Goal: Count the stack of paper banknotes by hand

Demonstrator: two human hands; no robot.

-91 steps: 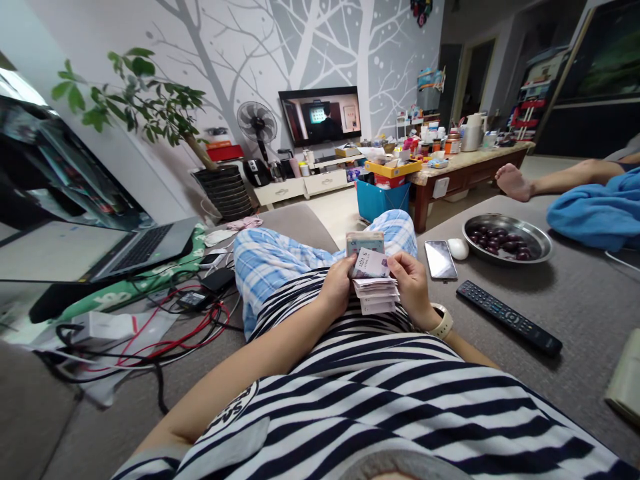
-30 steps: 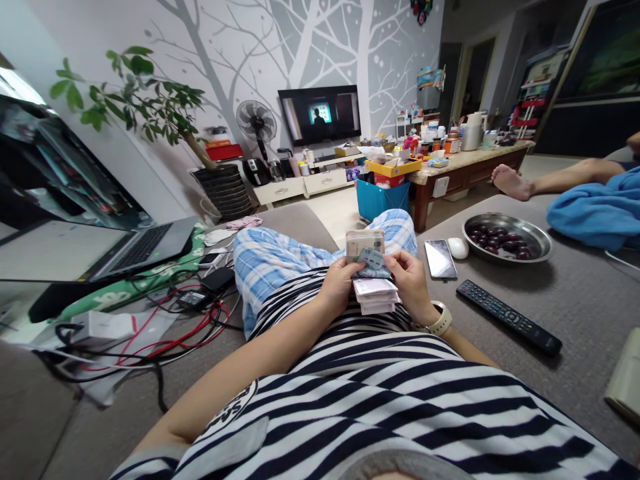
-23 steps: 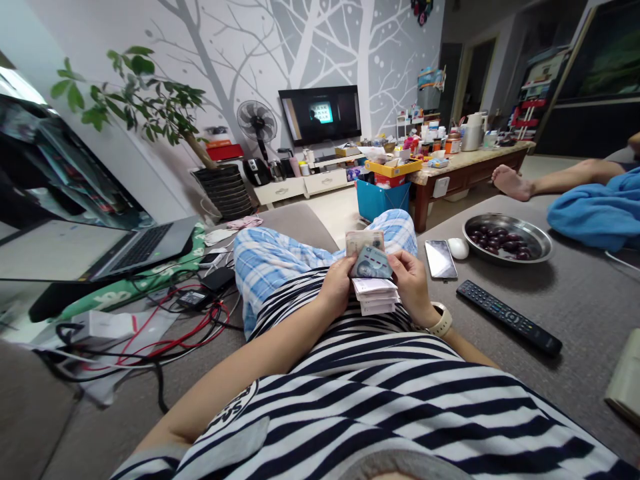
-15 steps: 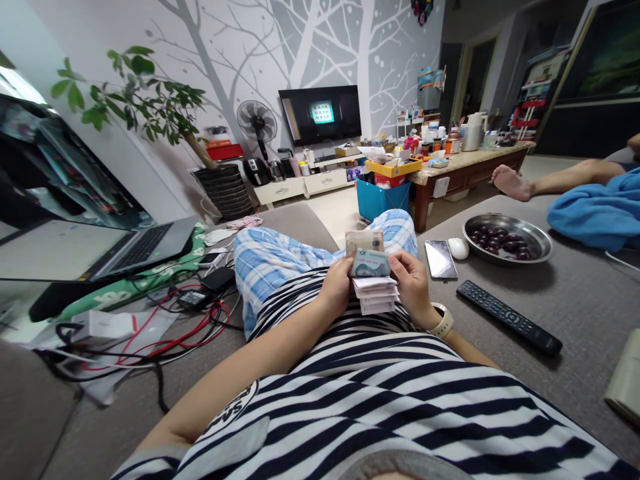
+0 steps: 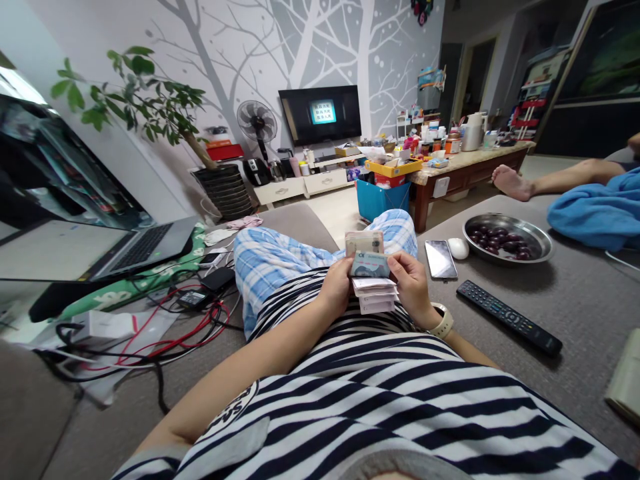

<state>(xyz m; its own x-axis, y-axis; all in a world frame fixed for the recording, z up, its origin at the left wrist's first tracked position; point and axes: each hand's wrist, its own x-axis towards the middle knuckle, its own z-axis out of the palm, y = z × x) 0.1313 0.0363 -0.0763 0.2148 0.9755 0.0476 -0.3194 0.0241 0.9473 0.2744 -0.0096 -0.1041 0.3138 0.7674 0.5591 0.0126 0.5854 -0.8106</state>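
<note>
My left hand (image 5: pixel 335 288) is closed around the left edge of a small bundle of banknotes over my lap. A teal banknote (image 5: pixel 370 265) faces me at the front. Behind it a brownish banknote (image 5: pixel 364 243) stands up above. Several pale, lilac-white paper layers (image 5: pixel 375 297) fan out below, stepped one under another; their print is too small to read. My right hand (image 5: pixel 411 280) pinches the right end of the teal note between thumb and fingers. The fingers behind the bundle are hidden.
Right of my lap lie a phone (image 5: pixel 441 259), a white mouse (image 5: pixel 458 249), a black remote control (image 5: pixel 509 317) and a steel bowl (image 5: pixel 543 248) of dark round fruit. Another person's bare foot (image 5: pixel 513 183) rests beyond. Tangled cables (image 5: pixel 195 333) and a laptop (image 5: pixel 145 248) are on the left.
The teal note has shifted slightly between my hands, and the portrait seen on it before no longer shows clearly. My hands have hardly moved.
</note>
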